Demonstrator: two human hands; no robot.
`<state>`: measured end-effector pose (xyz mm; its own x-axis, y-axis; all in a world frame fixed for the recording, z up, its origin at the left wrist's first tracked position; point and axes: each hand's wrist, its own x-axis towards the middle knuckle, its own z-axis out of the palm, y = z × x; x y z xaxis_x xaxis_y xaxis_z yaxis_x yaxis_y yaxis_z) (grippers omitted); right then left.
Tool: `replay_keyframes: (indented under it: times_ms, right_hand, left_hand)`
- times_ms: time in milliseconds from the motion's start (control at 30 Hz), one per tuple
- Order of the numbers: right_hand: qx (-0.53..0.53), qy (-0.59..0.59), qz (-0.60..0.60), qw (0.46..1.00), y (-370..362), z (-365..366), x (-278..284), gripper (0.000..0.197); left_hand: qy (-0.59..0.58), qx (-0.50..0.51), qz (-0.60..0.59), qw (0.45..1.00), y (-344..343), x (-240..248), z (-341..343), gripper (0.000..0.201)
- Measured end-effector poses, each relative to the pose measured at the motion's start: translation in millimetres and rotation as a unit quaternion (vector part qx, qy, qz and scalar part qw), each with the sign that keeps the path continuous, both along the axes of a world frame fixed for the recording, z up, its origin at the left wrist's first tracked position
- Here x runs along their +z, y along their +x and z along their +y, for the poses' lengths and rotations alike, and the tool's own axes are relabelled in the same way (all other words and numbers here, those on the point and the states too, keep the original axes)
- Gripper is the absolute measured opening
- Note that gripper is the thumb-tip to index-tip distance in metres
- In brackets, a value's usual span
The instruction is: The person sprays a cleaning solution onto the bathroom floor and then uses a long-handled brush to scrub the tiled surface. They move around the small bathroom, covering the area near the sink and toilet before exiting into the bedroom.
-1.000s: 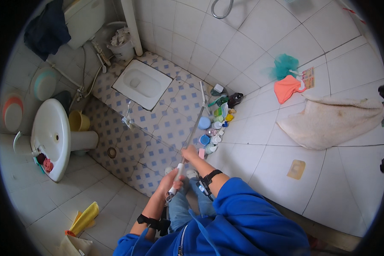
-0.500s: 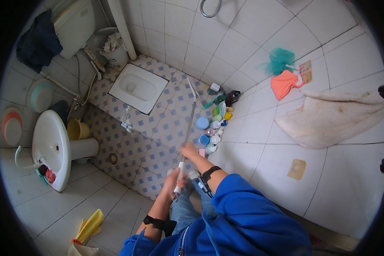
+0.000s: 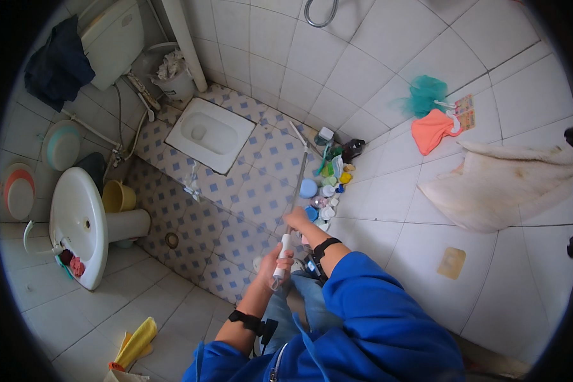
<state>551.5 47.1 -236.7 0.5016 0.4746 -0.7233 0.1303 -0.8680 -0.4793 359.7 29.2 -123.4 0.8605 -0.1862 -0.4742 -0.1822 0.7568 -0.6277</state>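
Note:
A long-handled floor squeegee [image 3: 300, 178] runs from in front of my body to the far right part of the tiled floor. Its thin pale blade [image 3: 297, 134] lies near the foot of the wall, beside the bottles. Around the white grip at the near end, my left hand [image 3: 274, 263] is closed. Farther up, my right hand [image 3: 296, 219] wraps the metal pole. Several bottles and tubs, among them a light-blue round tub [image 3: 308, 188], stand along the right wall close to my right hand. A dark bottle [image 3: 354, 149] is at their far end.
A squat toilet [image 3: 211, 135] is set into a raised floor step. The pedestal sink [image 3: 79, 223] stands left, with a yellow bucket [image 3: 118, 195] behind its column. A waste bin [image 3: 173, 79] sits in the far corner. Along the right wall hangs a pale towel [image 3: 490, 184].
The whole view has shifted slightly. My hands and the squeegee have moved a little to the right, the blade shifting toward the bottles. Both hands keep their hold.

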Motion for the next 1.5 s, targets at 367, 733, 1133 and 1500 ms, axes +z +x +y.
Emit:
replay_keyframes:
  times_ms: [367, 733, 1133, 1500]
  right_hand:
    - [0.014, -0.075, 0.167, 0.983, -36.1, -19.2, -76.5, 0.024]
    - [0.045, -0.068, 0.195, 0.977, -127.1, 7.8, 31.5, 0.024]
    - [0.133, -0.029, 0.348, 0.928, -298.4, -36.5, 88.4, 0.026]
    - [0.011, -0.003, 0.265, 0.964, -265.6, -68.0, 121.0, 0.021]
  left_hand:
    - [0.042, -0.025, 0.066, 0.997, -35.6, 17.1, -12.3, 0.042]
    - [0.128, -0.049, 0.181, 0.974, -122.1, 85.2, 15.3, 0.035]
    - [0.072, 0.055, 0.246, 0.965, -259.2, 170.6, -67.0, 0.032]
    - [0.107, 0.052, 0.168, 0.979, -251.4, 176.7, -87.5, 0.033]
